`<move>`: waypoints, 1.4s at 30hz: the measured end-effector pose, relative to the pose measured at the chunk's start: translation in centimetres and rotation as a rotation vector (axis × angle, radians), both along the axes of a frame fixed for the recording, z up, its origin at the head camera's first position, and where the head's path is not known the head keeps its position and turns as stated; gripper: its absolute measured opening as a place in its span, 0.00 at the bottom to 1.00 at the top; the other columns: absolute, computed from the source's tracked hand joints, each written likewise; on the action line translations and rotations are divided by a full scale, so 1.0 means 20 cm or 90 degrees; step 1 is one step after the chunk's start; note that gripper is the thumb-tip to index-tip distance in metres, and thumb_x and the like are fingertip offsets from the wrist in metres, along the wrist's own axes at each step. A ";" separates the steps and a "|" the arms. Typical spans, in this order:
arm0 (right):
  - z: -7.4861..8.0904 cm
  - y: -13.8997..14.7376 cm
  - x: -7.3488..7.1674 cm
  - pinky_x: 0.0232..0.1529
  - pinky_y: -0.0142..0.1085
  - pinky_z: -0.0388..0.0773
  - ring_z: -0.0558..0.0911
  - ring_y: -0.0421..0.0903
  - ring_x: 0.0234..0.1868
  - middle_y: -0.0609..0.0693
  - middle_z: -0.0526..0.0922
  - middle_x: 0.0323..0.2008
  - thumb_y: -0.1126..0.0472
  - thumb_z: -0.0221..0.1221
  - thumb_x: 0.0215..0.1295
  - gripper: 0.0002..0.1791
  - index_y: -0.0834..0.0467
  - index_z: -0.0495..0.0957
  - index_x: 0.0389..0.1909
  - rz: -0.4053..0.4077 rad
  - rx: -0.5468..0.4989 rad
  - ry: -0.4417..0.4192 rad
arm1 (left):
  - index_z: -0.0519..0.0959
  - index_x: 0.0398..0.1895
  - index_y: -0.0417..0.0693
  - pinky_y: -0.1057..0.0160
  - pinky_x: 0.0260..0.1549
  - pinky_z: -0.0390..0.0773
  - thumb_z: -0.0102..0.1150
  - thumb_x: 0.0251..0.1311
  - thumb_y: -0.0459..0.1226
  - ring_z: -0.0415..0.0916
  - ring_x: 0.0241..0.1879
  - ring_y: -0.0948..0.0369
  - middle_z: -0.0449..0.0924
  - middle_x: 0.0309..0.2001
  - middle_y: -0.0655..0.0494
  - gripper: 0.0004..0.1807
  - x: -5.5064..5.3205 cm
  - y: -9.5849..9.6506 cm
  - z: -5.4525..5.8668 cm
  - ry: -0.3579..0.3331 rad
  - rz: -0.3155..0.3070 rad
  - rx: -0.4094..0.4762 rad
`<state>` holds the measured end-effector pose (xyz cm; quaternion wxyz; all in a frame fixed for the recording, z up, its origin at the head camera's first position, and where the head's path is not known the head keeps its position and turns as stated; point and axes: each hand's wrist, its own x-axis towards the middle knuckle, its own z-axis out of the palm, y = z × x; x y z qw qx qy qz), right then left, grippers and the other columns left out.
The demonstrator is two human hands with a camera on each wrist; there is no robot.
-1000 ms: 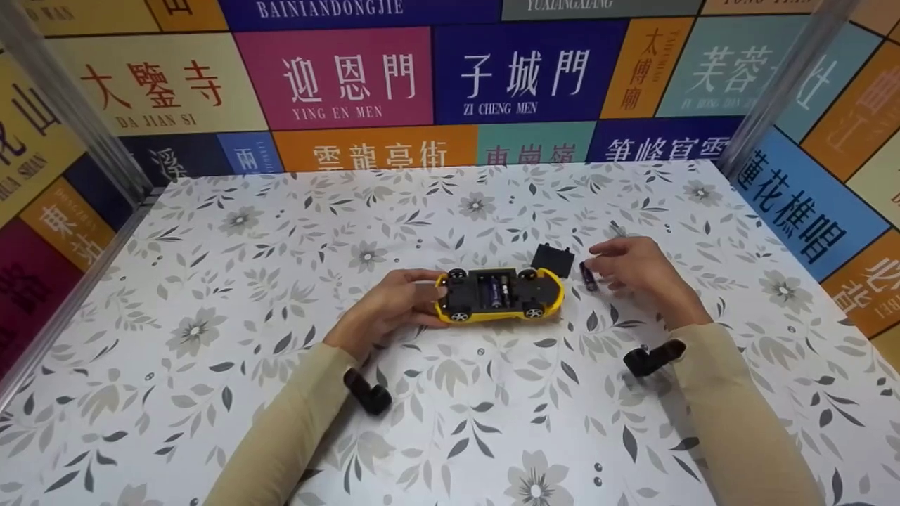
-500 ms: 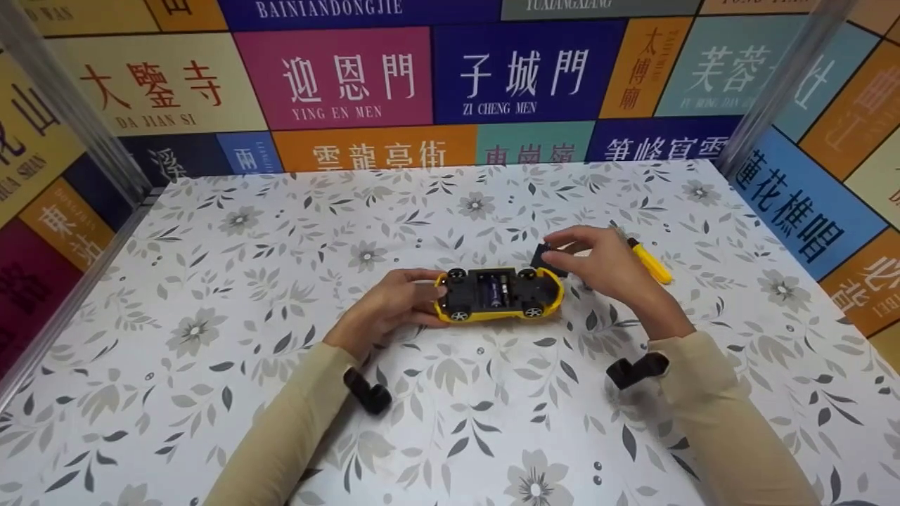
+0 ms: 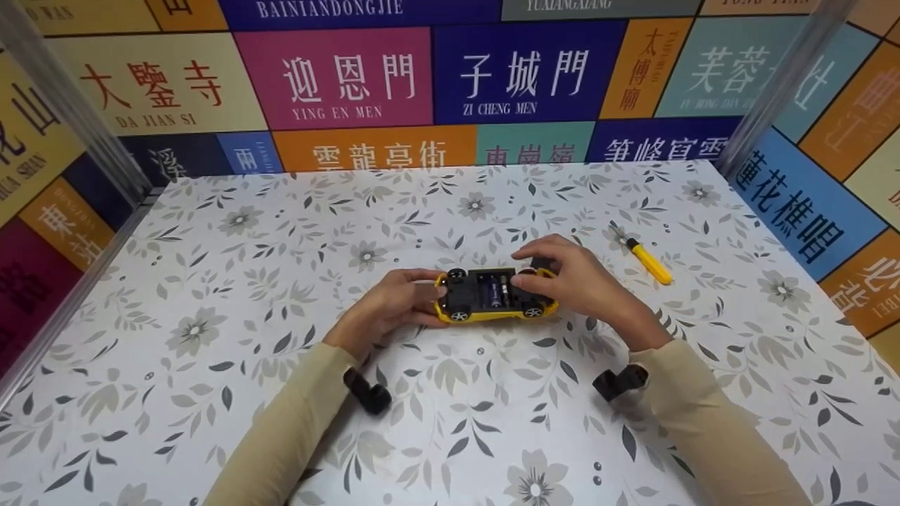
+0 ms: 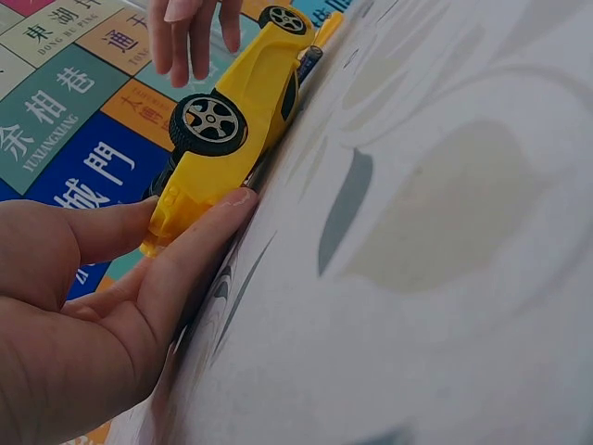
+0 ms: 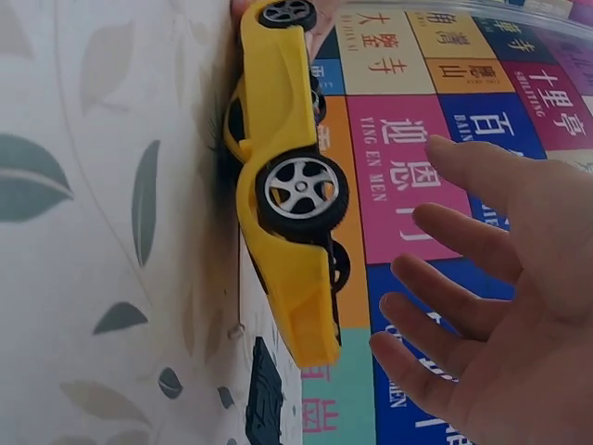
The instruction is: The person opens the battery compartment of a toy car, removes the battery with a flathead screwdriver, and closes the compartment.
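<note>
A yellow toy car (image 3: 471, 318) lies upside down on the table, its black underside and wheels facing up. My left hand (image 3: 383, 302) grips one end between thumb and fingers. Purplish batteries (image 3: 495, 289) sit in the uncovered compartment. Over the car's other end hovers my right hand (image 3: 580, 281), fingers fairly straight; the right wrist view shows them apart from the car with nothing held. A black battery cover (image 5: 264, 394) lies on the table past that end, mostly hidden by the hand in the head view. A loose dark battery (image 4: 311, 63) shows beyond the car.
A yellow-handled screwdriver (image 3: 650, 261) rests on the table to the right of my right hand. The floral tablecloth (image 3: 316, 422) covers the table. Panels with printed characters (image 3: 337, 91) stand behind it and along its sides.
My right hand has moved left, from beside the loose battery, past the cover, to above the car's right end. The screwdriver has come into full view. Left hand and car have not moved.
</note>
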<state>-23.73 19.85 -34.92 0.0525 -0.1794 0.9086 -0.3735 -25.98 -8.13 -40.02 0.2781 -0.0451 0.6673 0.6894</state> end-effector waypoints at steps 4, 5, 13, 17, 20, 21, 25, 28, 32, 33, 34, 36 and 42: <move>-0.02 -0.04 0.01 0.64 0.55 0.75 0.72 0.57 0.65 0.54 0.73 0.63 0.50 0.66 0.66 0.25 0.52 0.79 0.61 0.009 0.034 -0.005 | 0.70 0.68 0.42 0.58 0.38 0.90 0.57 0.67 0.29 0.87 0.36 0.53 0.81 0.53 0.36 0.26 0.00 -0.01 0.00 0.002 -0.002 -0.002; -0.02 -0.05 0.02 0.62 0.55 0.76 0.72 0.56 0.64 0.55 0.73 0.62 0.50 0.66 0.65 0.25 0.52 0.79 0.61 0.011 0.047 -0.001 | 0.70 0.68 0.42 0.58 0.37 0.90 0.57 0.67 0.29 0.87 0.37 0.53 0.81 0.53 0.36 0.26 0.00 -0.01 0.00 0.001 -0.003 -0.001; -0.03 -0.13 0.00 0.59 0.54 0.73 0.71 0.55 0.60 0.57 0.75 0.59 0.48 0.69 0.62 0.27 0.54 0.81 0.59 0.035 0.151 0.038 | 0.70 0.68 0.41 0.56 0.39 0.90 0.56 0.67 0.28 0.87 0.38 0.51 0.79 0.55 0.34 0.25 0.00 -0.01 0.01 0.005 -0.003 0.006; -0.02 -0.15 -0.02 0.60 0.53 0.72 0.70 0.55 0.59 0.56 0.76 0.58 0.48 0.69 0.61 0.27 0.54 0.81 0.59 0.052 0.180 0.027 | 0.70 0.68 0.41 0.56 0.40 0.90 0.56 0.67 0.29 0.87 0.39 0.52 0.79 0.56 0.34 0.25 0.00 -0.01 0.01 0.001 -0.002 -0.001; -0.02 -0.16 -0.03 0.59 0.52 0.73 0.70 0.54 0.58 0.55 0.77 0.57 0.47 0.69 0.60 0.27 0.54 0.82 0.59 0.062 0.190 0.012 | 0.70 0.68 0.42 0.56 0.41 0.89 0.56 0.67 0.29 0.87 0.39 0.52 0.79 0.56 0.35 0.26 0.00 -0.01 0.01 -0.004 -0.002 -0.009; -0.01 -0.16 -0.04 0.59 0.52 0.73 0.70 0.53 0.58 0.55 0.77 0.57 0.47 0.70 0.60 0.28 0.54 0.82 0.59 0.064 0.191 0.007 | 0.70 0.68 0.43 0.56 0.41 0.89 0.56 0.67 0.29 0.87 0.39 0.51 0.79 0.56 0.35 0.26 0.00 -0.01 0.01 -0.005 -0.002 -0.010; -0.01 -0.16 -0.05 0.61 0.52 0.72 0.70 0.53 0.58 0.54 0.77 0.57 0.45 0.69 0.60 0.29 0.53 0.81 0.61 0.066 0.202 -0.011 | 0.70 0.68 0.42 0.56 0.41 0.89 0.56 0.67 0.29 0.87 0.40 0.51 0.79 0.56 0.34 0.26 0.00 -0.01 0.00 -0.008 0.003 -0.005; 0.00 -0.15 -0.05 0.61 0.52 0.71 0.70 0.52 0.58 0.53 0.76 0.56 0.46 0.69 0.60 0.29 0.52 0.80 0.61 0.062 0.210 -0.019 | 0.70 0.68 0.41 0.55 0.41 0.89 0.56 0.67 0.28 0.87 0.40 0.50 0.78 0.57 0.33 0.26 0.00 0.00 0.01 -0.005 0.001 0.005; -0.01 -0.15 -0.05 0.60 0.52 0.71 0.72 0.53 0.57 0.53 0.76 0.55 0.46 0.69 0.61 0.28 0.52 0.81 0.61 0.062 0.211 -0.007 | 0.70 0.69 0.40 0.56 0.41 0.89 0.56 0.67 0.28 0.87 0.39 0.51 0.78 0.57 0.33 0.26 0.00 0.01 0.01 -0.002 0.000 0.014; -0.02 -0.15 -0.05 0.59 0.52 0.71 0.72 0.53 0.57 0.53 0.77 0.55 0.46 0.68 0.61 0.28 0.53 0.81 0.61 0.066 0.215 0.001 | 0.70 0.69 0.40 0.56 0.41 0.89 0.56 0.67 0.28 0.87 0.38 0.51 0.78 0.57 0.32 0.26 0.00 0.01 0.01 -0.003 0.001 0.013; -0.02 -0.15 -0.05 0.60 0.52 0.70 0.73 0.53 0.56 0.53 0.77 0.55 0.46 0.68 0.62 0.28 0.53 0.81 0.60 0.071 0.220 0.011 | 0.70 0.69 0.40 0.56 0.40 0.89 0.56 0.67 0.27 0.87 0.38 0.51 0.78 0.57 0.32 0.26 0.00 0.01 0.01 -0.003 0.002 0.012; -0.03 -0.15 -0.05 0.60 0.52 0.69 0.73 0.54 0.55 0.53 0.78 0.54 0.46 0.66 0.64 0.27 0.54 0.81 0.60 0.087 0.235 0.041 | 0.70 0.69 0.41 0.57 0.40 0.89 0.56 0.67 0.28 0.87 0.38 0.52 0.78 0.57 0.33 0.26 0.00 0.01 0.01 -0.005 0.005 0.006; -0.05 -0.16 -0.03 0.62 0.54 0.68 0.76 0.54 0.56 0.54 0.80 0.52 0.49 0.60 0.70 0.22 0.57 0.83 0.57 0.132 0.260 0.139 | 0.70 0.69 0.41 0.56 0.41 0.89 0.55 0.68 0.28 0.87 0.40 0.51 0.79 0.57 0.33 0.26 0.01 0.00 0.00 0.004 0.007 -0.001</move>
